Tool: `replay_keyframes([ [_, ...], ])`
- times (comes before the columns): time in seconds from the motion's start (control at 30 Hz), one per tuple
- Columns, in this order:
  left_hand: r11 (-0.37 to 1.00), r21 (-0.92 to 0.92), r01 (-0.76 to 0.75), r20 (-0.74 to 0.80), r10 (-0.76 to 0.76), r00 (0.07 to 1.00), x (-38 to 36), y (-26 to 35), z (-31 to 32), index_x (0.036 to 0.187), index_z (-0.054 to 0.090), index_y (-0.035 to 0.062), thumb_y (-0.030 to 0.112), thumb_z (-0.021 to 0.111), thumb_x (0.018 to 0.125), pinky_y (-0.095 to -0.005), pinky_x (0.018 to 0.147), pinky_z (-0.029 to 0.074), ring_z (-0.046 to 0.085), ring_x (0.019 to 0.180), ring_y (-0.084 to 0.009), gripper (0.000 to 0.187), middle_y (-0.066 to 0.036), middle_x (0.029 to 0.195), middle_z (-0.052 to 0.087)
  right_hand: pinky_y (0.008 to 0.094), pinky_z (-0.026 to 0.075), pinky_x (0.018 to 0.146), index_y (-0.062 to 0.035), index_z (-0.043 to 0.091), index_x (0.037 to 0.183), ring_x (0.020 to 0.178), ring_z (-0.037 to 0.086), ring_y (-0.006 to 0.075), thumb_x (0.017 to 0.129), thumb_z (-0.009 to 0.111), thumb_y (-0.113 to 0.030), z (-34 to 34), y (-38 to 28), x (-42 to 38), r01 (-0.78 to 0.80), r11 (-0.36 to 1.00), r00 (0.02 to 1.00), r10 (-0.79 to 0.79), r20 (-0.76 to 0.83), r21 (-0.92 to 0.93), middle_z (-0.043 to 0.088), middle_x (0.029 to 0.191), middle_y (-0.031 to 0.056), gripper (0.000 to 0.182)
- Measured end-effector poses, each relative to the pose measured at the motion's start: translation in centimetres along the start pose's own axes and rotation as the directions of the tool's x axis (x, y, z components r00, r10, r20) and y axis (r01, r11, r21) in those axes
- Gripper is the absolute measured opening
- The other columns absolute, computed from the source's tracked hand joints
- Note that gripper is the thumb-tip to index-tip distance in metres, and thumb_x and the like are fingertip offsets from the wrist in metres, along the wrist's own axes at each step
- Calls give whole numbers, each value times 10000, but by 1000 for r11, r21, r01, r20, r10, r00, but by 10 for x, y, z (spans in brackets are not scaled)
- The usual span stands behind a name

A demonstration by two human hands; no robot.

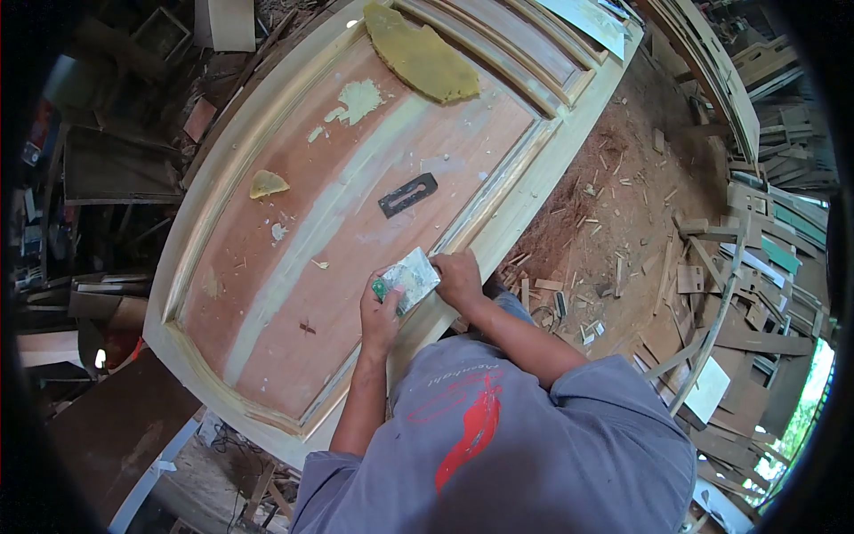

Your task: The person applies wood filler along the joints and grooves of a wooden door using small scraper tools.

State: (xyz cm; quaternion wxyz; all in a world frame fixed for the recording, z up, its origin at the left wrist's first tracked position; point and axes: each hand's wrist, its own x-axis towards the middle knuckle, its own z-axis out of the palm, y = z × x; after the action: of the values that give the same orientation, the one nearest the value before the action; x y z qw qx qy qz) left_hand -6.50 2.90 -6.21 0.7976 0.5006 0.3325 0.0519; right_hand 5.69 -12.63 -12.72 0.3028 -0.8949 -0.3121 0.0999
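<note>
My left hand (381, 313) is closed around a small, flat, whitish piece smeared with pale paste (412, 278), with a green patch near my thumb. At the right edge of that piece is my right hand (458, 278), its fingers curled; what they grip is hidden. Both hands are over the near edge of a large wooden door panel (294, 320) with raised moulding and a pale filler strip along its reddish face. A dark slotted plate (408, 195) lies on the panel just beyond my hands.
A large yellowish-brown slab (418, 55) lies at the panel's far end, with a smaller yellowish piece (268, 184) on the left. Pale filler (358, 101) is spread between them. Wood offcuts (548, 285) litter the floor at right, and stacked boards (756, 307) stand beyond.
</note>
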Motion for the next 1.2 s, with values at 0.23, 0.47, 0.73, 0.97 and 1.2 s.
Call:
replay_keyframes([
  [0.23,1000,-11,-10,-14,10,1000,-1,-10,-9,1297,587,-13,26,587,964,-301,949,508,639,1036,-134,335,-63,1129,678,462,478,836,-127,770,939,796,706,353,906,709,-217,-63,72,65,-292,942,945,258,-203,-162,751,848,145,113],
  [0.47,1000,-3,7,-6,-7,1000,-4,-1,1,1300,588,-13,26,583,967,-304,969,504,643,1051,-143,335,-74,1153,682,451,480,837,-118,767,951,777,709,338,892,729,-187,-74,110,97,-261,933,960,225,-166,-246,753,820,123,99],
  [0.73,1000,7,8,-26,-8,1000,-4,2,2,1308,582,-9,12,559,951,-308,963,513,650,1045,-147,358,-60,1145,675,480,467,804,-100,726,922,762,699,347,863,715,-145,-60,98,84,-166,940,985,140,-106,-297,728,776,137,75],
  [0.97,1000,25,-6,-15,7,1000,-2,-1,0,1295,586,-11,15,564,951,-300,949,515,647,1034,-138,346,-59,1140,676,469,468,814,-79,704,877,737,689,347,823,727,-135,-26,49,40,-77,980,997,70,-45,-182,693,717,143,81],
  [1.2,1000,-7,-7,-34,7,999,-4,5,-3,1292,587,-12,8,578,953,-284,915,518,640,1003,-118,339,-47,1121,674,456,442,784,-94,739,916,725,680,331,843,723,-145,-11,17,11,-100,991,994,96,-47,-88,703,734,139,90],
])
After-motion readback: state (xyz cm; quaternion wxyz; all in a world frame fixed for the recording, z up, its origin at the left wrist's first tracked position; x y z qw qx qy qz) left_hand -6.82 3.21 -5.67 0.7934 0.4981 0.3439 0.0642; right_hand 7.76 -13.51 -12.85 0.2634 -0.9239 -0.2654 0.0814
